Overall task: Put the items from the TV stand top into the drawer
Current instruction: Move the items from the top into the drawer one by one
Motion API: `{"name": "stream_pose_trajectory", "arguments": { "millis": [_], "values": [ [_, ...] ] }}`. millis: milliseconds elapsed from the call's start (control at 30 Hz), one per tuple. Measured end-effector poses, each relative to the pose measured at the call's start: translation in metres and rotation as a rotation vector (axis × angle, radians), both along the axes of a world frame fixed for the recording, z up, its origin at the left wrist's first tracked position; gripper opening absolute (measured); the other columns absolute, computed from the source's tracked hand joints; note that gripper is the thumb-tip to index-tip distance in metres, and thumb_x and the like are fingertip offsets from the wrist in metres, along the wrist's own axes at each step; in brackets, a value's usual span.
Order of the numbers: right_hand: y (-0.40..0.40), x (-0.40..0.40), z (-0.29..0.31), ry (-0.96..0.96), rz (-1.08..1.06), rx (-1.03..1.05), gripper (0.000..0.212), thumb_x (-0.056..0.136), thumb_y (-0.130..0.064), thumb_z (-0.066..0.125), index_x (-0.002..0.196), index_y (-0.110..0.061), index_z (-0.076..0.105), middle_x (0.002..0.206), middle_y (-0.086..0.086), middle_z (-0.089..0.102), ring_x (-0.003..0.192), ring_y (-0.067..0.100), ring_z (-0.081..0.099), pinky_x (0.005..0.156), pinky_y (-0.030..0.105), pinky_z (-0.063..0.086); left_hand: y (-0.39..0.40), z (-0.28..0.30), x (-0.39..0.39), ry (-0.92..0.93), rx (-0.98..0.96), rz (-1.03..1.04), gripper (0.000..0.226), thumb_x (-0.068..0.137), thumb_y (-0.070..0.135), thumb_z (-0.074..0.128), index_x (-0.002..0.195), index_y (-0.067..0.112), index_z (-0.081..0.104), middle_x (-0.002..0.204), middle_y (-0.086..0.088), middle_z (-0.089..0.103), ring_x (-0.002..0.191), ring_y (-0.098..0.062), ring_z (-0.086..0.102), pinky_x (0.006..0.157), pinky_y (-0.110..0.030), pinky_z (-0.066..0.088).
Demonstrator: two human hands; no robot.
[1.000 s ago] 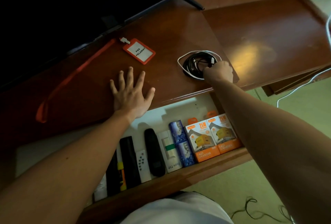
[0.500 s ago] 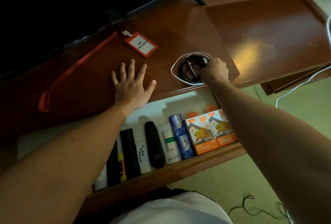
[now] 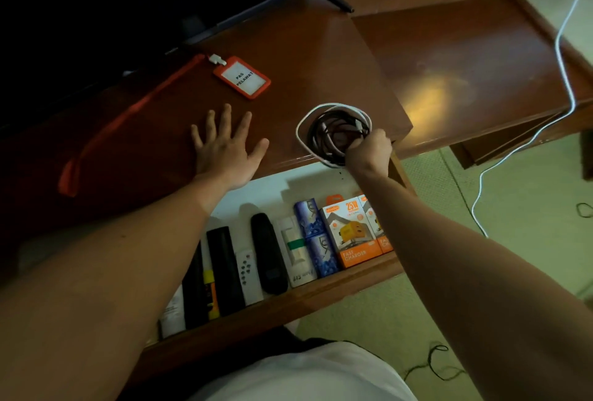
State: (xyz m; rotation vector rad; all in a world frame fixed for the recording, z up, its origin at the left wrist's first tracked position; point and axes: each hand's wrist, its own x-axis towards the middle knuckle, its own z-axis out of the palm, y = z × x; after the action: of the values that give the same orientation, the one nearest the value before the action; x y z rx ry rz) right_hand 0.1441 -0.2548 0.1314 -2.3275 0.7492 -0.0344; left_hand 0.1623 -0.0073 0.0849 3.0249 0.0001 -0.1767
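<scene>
Badge [image 3: 242,77] left of cable coil [image 3: 333,134] on TV stand top [image 3: 288,44], open drawer [image 3: 272,310] in front below

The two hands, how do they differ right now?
The left hand lies flat on the TV stand top, fingers spread, holding nothing; the right hand is curled, gripping the cable coil. The left sits mid-stand; the right is at the front edge above the drawer. Both are bare and reach over the drawer.
</scene>
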Motion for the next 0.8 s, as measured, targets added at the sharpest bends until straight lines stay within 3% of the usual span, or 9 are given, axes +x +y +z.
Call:
{"name": "stream_pose_trajectory", "arguments": {
  "millis": [100,233,333,400,567,800],
  "values": [
    [0.011,-0.027,-0.016,-0.081,0.057,0.045,0.026,0.103,-0.012,0.045,0.123,0.004,0.049,0.128,0.019,0.050,0.107,0.026,0.049,0.081,0.027,0.034,0.001,0.000,-0.001,-0.013,-0.014,-0.010,0.078,0.091,0.075,0.013,0.159,0.037,0.010,0.168,-0.006,0.002,0.153,-0.034,-0.004,0.119,-0.063,0.001],
    [0.023,-0.061,-0.040,-0.154,0.172,0.074,0.016,0.101,-0.012,0.047,0.109,0.000,0.053,0.113,0.017,0.054,0.092,0.019,0.044,0.083,0.037,0.042,0.002,0.000,-0.002,-0.025,-0.046,-0.021,0.078,0.092,0.075,0.017,0.158,0.035,0.015,0.168,-0.007,0.004,0.153,-0.034,-0.003,0.119,-0.062,0.000],
    [0.027,-0.080,-0.055,-0.110,0.295,0.052,0.013,0.101,-0.012,0.048,0.106,-0.001,0.054,0.109,0.017,0.054,0.086,0.018,0.041,0.071,0.027,0.032,0.007,0.000,-0.002,-0.030,-0.052,-0.031,0.076,0.093,0.074,0.020,0.158,0.036,0.016,0.168,-0.005,0.004,0.154,-0.032,-0.002,0.119,-0.060,0.000],
    [0.029,-0.083,-0.063,-0.013,0.362,0.034,0.016,0.102,-0.012,0.047,0.109,0.000,0.054,0.114,0.018,0.052,0.086,0.019,0.042,0.070,0.025,0.029,0.016,-0.002,-0.005,-0.041,-0.040,-0.068,0.074,0.093,0.073,0.019,0.158,0.037,0.016,0.169,-0.004,0.004,0.154,-0.030,-0.001,0.120,-0.057,0.003],
    [0.029,-0.061,-0.071,0.205,0.385,-0.037,0.025,0.099,-0.003,0.047,0.123,0.004,0.052,0.129,0.022,0.049,0.102,0.031,0.055,0.082,0.036,0.043,0.025,-0.006,-0.007,-0.092,-0.037,-0.115,0.072,0.094,0.071,0.019,0.157,0.035,0.020,0.168,-0.005,0.011,0.154,-0.030,0.007,0.119,-0.057,0.008],
    [0.029,-0.025,-0.084,0.290,0.288,-0.114,0.028,0.094,0.000,0.047,0.120,0.008,0.056,0.123,0.027,0.057,0.105,0.038,0.059,0.081,0.033,0.044,0.023,-0.007,-0.007,-0.105,-0.034,-0.080,0.072,0.092,0.071,0.022,0.156,0.036,0.023,0.168,-0.003,0.013,0.153,-0.029,0.008,0.120,-0.056,0.010]
  ]
}}
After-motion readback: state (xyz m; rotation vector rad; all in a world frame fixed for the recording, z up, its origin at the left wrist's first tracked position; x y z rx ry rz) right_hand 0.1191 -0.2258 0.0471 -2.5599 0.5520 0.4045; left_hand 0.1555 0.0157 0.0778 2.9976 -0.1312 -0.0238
